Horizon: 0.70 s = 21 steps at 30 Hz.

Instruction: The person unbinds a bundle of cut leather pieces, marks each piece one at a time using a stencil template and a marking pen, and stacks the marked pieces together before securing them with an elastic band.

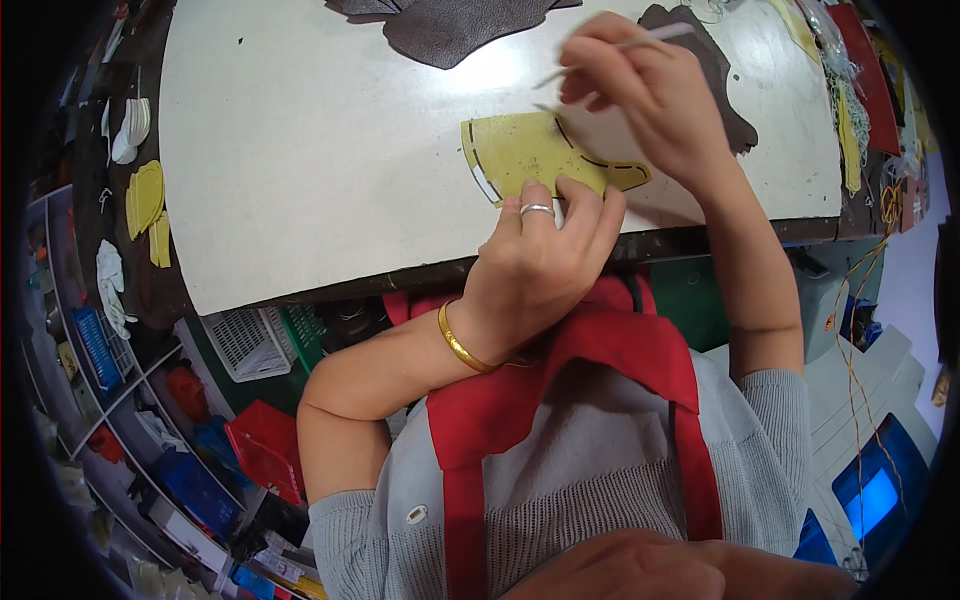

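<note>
A flat yellow pattern piece (518,142) with dark dashed slots along its edges lies on the pale tabletop (320,180). The fingertips of my left hand (545,250) press on its near edge and hold it down, the thumb close to the other fingers. Just above and to the right of the piece, my right hand (650,95) is raised, pinching a slim, light pen-like tool (660,36). Motion blurs this hand, and the tool's tip points left, apart from the pattern piece.
Dark brown leather pieces lie at the far edge (450,28) and at the right (735,100). Yellow pattern pieces (146,198) sit on the dark ledge at left. Strings and scraps (848,90) crowd the right edge. A white basket (248,345) stands below the table.
</note>
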### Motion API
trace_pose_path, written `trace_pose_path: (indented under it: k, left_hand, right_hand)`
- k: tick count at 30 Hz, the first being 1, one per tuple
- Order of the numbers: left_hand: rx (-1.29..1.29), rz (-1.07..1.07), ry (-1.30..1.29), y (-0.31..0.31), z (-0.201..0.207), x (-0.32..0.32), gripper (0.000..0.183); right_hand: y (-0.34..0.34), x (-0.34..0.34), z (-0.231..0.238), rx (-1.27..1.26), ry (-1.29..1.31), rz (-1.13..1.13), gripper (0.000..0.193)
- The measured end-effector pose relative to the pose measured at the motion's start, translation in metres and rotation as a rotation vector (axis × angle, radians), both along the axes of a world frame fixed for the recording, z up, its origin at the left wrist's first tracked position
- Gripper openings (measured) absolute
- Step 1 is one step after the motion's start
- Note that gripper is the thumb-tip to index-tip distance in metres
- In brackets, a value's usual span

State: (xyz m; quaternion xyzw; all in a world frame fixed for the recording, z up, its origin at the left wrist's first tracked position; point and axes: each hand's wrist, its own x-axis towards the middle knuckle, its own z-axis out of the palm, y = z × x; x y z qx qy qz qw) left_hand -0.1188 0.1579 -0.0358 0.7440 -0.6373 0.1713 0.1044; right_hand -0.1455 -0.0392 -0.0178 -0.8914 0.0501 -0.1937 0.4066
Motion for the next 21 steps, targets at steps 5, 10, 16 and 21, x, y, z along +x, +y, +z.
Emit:
trace_pose_path:
  k: [5,10,16,21]
  left_hand:
    - [0.047,0.04,-0.098,-0.008,0.001,-0.001,0.033]
    - [0.1,0.011,-0.071,-0.012,0.004,-0.002,0.026]
    - [0.124,0.014,-0.047,-0.011,0.002,-0.005,0.014]
    - [0.116,0.034,-0.098,-0.011,0.004,-0.004,0.03]
  right_hand:
    - [0.01,-0.044,0.001,0.525,0.283,-0.192,0.022]
    - [0.005,-0.044,-0.013,0.214,0.056,-0.005,0.023]
    - [0.009,-0.042,0.005,-0.331,0.173,0.032,0.02]
    - [-0.003,-0.089,0.014,-0.402,0.216,-0.083,0.024]
